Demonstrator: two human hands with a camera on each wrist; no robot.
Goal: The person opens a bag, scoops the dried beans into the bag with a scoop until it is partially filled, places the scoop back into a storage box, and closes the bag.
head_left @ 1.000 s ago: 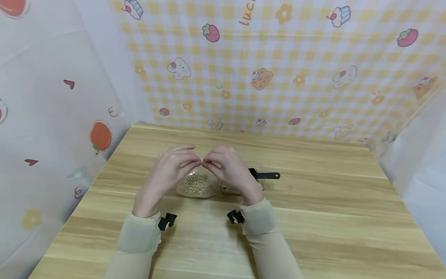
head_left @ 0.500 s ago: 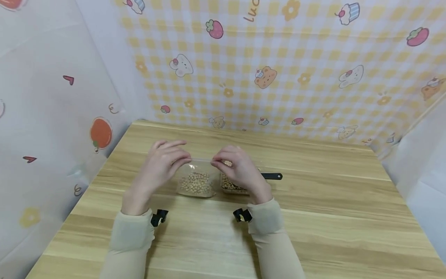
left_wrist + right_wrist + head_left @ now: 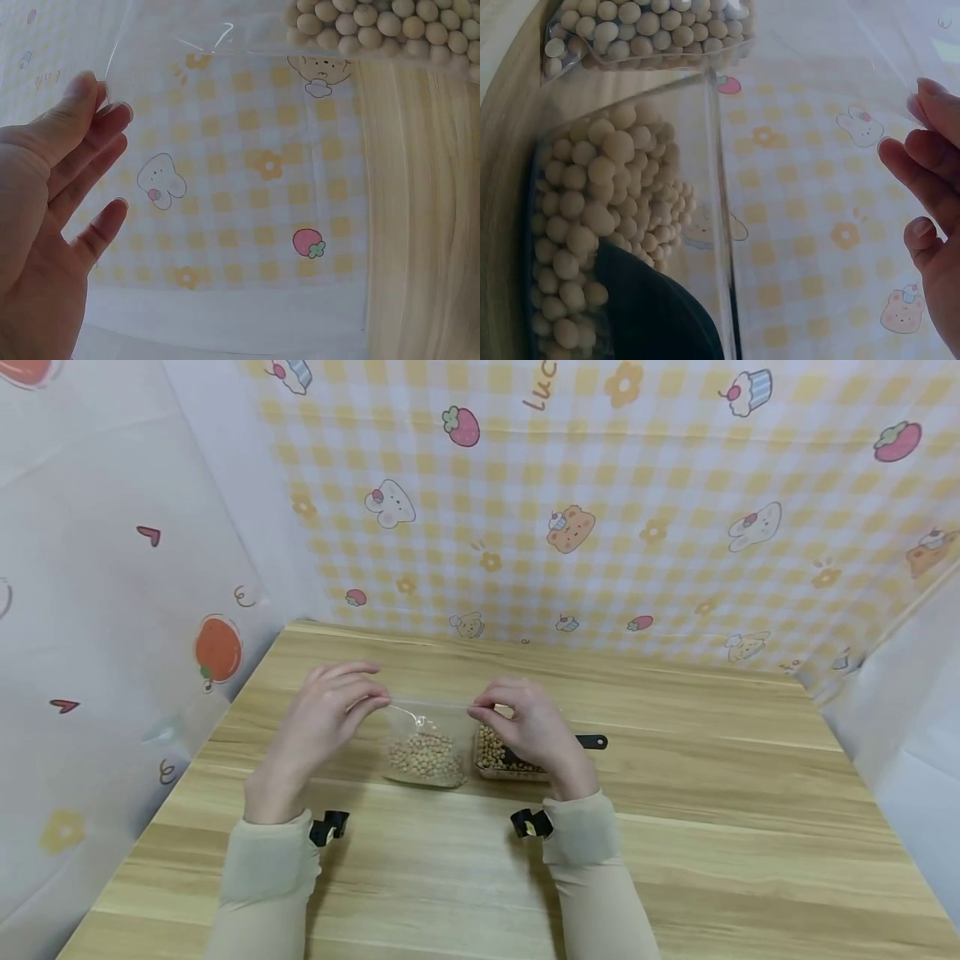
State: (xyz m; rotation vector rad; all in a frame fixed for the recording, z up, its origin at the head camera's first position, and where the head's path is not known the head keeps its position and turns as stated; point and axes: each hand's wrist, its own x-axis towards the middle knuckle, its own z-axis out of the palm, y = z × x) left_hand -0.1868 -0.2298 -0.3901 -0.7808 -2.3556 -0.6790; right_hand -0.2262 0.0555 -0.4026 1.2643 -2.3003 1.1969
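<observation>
A clear plastic bag (image 3: 423, 756) stands on the table with pale round beans in its lower part. My left hand (image 3: 318, 722) pinches the bag's upper left corner between thumb and fingertips; the left wrist view shows that hand (image 3: 67, 172) at the thin film's edge. At the upper right corner, my right hand (image 3: 528, 722) pinches the film too, with its other fingers loosely bent. The top edge stretches between both hands. Beside the bag, partly under my right hand, sits a clear box (image 3: 510, 772) of the same beans (image 3: 574, 217), with a black scoop (image 3: 656, 307) lying in it.
The scoop's black handle (image 3: 595, 742) juts out over the box's right side. Wood-grain table (image 3: 712, 827) surrounds these things. A yellow checked cloth (image 3: 637, 485) hangs behind the table, and a white printed cloth (image 3: 112, 610) hangs at the left.
My hands, close together over the bag a second ago, have moved apart, left hand leftward and right hand rightward. The bag's top edge now spreads wide between them, and more of the box shows.
</observation>
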